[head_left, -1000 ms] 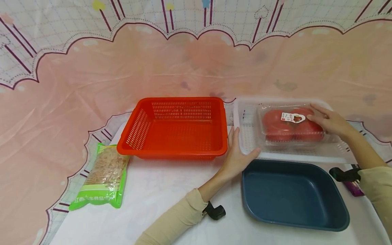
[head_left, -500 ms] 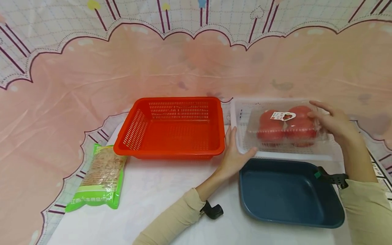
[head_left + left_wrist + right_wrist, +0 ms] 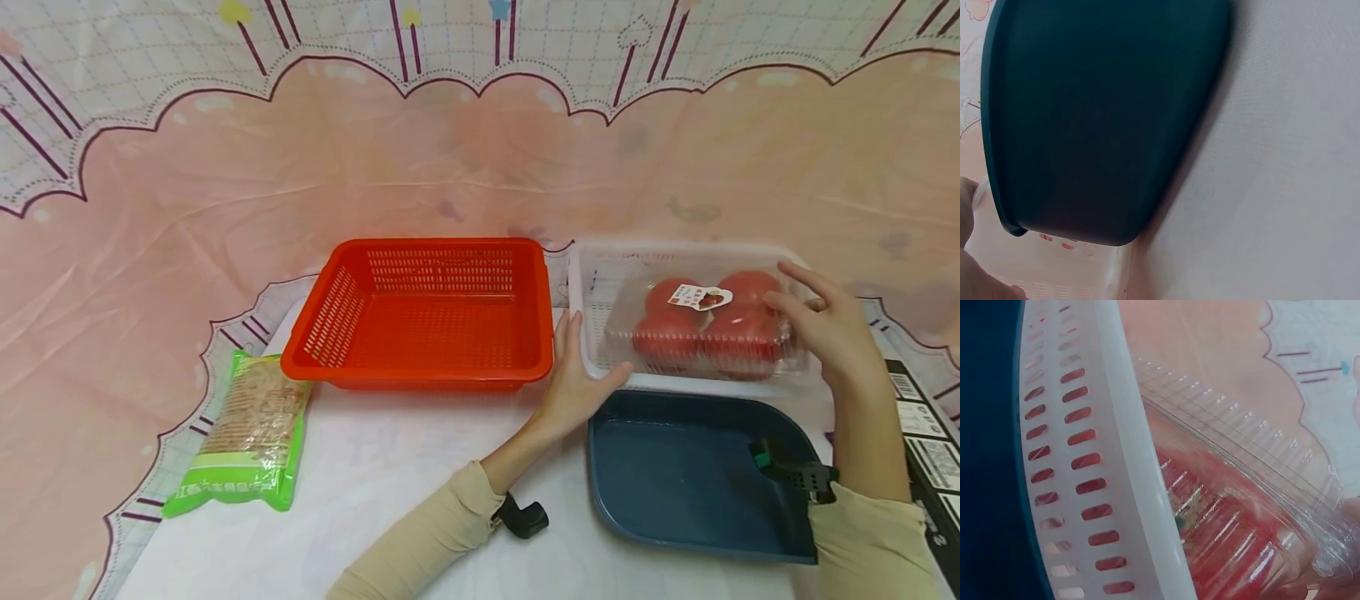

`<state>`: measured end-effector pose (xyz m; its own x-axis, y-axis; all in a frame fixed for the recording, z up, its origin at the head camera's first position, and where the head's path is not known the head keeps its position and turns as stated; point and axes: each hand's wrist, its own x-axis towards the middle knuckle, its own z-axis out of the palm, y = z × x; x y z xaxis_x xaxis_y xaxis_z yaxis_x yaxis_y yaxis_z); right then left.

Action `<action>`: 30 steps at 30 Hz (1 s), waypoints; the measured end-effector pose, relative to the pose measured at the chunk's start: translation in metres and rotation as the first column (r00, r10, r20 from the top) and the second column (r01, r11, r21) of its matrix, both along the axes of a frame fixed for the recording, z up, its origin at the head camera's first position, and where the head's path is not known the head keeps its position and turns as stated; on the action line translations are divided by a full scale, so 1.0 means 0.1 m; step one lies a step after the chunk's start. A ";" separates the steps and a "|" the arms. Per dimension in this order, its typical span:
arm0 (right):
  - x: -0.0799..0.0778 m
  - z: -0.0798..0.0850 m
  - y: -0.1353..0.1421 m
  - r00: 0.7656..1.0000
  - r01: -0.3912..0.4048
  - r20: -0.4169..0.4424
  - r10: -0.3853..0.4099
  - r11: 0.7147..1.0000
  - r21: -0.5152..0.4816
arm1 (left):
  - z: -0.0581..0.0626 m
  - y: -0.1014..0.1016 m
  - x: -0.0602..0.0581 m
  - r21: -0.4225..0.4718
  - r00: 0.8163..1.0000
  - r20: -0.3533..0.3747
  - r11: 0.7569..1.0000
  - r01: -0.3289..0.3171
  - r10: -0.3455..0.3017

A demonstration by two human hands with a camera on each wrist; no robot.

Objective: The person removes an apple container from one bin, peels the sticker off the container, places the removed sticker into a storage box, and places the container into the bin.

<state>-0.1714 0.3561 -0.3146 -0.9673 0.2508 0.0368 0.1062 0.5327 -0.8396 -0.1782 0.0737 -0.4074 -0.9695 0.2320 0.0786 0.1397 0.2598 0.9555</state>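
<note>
At the right end of a clear plastic box of tomatoes (image 3: 675, 332), my right hand (image 3: 836, 325) grips the edge, thumb and fingers apart. The box lies within the outline of the white slotted basket (image 3: 675, 382), its labelled lid facing up. In the right wrist view the ridged side of the tomato box (image 3: 1229, 531) shows just past the white basket's wall (image 3: 1138, 487). My left hand (image 3: 573, 379) rests at the white basket's near left corner, fingers straight along its left side and thumb at the front rim. Only part of this hand (image 3: 979, 275) appears in the left wrist view.
A red slotted basket (image 3: 420, 373) stands left of the white one. Directly in front of the white basket sits a dark blue basin (image 3: 675, 492), partly under my right forearm. A green-edged food bag (image 3: 247, 433) lies far left. Behind my right arm is a black labelled box (image 3: 926, 450).
My right hand and the tomato box have shifted slightly left and then nearer to me. My right forearm has swung left over the basin's edge. The left hand keeps its place.
</note>
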 end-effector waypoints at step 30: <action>0.07 0.11 -0.20 0.922 0.310 -0.193 -0.337 0.937 -0.159 | -0.01 0.01 0.03 -0.030 0.999 -0.021 0.999 -0.024 0.024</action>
<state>-0.1645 0.3359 -0.3039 -0.8051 0.5646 0.1820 0.0663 0.3905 -0.9182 -0.1756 0.0748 -0.4080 -0.9731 0.2112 0.0921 0.1528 0.2924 0.9440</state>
